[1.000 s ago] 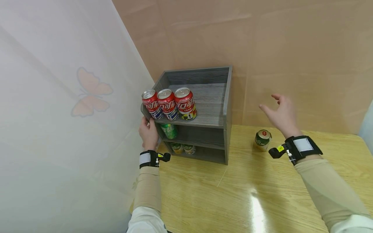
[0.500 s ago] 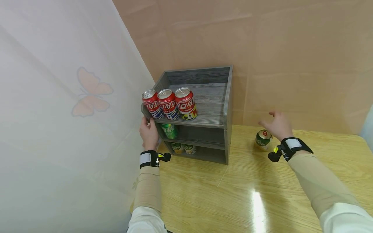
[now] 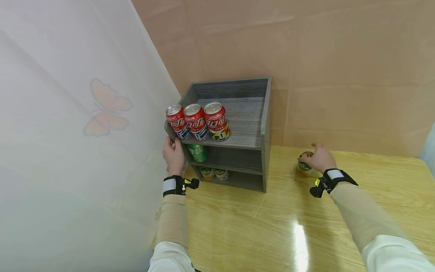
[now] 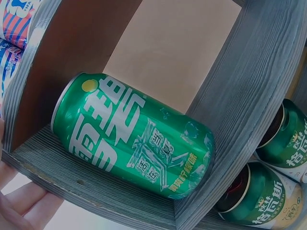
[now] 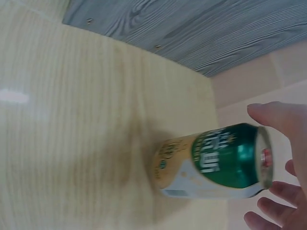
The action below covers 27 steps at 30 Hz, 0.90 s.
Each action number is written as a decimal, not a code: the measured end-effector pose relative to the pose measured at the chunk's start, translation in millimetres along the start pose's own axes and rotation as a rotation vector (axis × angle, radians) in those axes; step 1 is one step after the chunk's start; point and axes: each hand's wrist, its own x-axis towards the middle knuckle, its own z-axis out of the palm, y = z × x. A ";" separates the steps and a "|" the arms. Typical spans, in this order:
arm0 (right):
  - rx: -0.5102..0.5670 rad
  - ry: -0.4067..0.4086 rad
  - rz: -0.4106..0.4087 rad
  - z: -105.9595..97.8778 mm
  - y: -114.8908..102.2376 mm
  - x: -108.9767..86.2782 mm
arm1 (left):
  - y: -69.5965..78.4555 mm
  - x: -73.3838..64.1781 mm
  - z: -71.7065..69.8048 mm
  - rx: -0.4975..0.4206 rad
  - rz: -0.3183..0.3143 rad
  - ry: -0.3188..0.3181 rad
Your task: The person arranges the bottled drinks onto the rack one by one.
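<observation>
At the left side of a grey wooden shelf (image 3: pixel 246 139), my left hand (image 3: pixel 174 155) grips the side panel's front edge. Its fingers (image 4: pixel 29 205) lie along the panel's outer face. Just inside stands a green soda can (image 4: pixel 134 136) on the middle level. My right hand (image 3: pixel 321 158) is over a green and tan drink can (image 5: pixel 213 163) that stands upright on the table right of the shelf. In the right wrist view, the thumb and fingers spread on either side of the can's top, with a gap to the can visible at the thumb.
Three red cola cans (image 3: pixel 216 121) stand in a row on the shelf's top level. Two green and tan cans (image 3: pixel 221 173) are on the bottom level. A white curtain (image 3: pixel 85 181) hangs at the left; a tan sheet (image 3: pixel 340 75) covers the back. The table (image 3: pixel 238 234) is wood-grained.
My right hand has come down and slightly left onto the top of the lone can on the table. The left hand and the shelf have stayed in place.
</observation>
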 end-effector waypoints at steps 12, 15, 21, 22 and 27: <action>-0.042 0.008 0.012 17.2 7.7 -4.2 | -1.2 0.0 -0.1 -0.001 -0.007 -0.004; -0.049 0.006 0.009 20.3 10.5 -4.4 | 0.0 -0.5 -0.3 -0.002 -0.010 -0.004; -0.048 0.010 0.007 22.4 12.8 -5.5 | 0.1 -1.0 -0.6 -0.003 -0.021 -0.006; -0.045 0.012 0.009 22.3 12.1 -6.1 | -0.1 -0.9 -0.7 -0.001 -0.020 -0.008; -0.029 0.014 0.024 20.7 6.5 -10.6 | -0.7 -0.5 -0.7 -0.002 -0.021 -0.013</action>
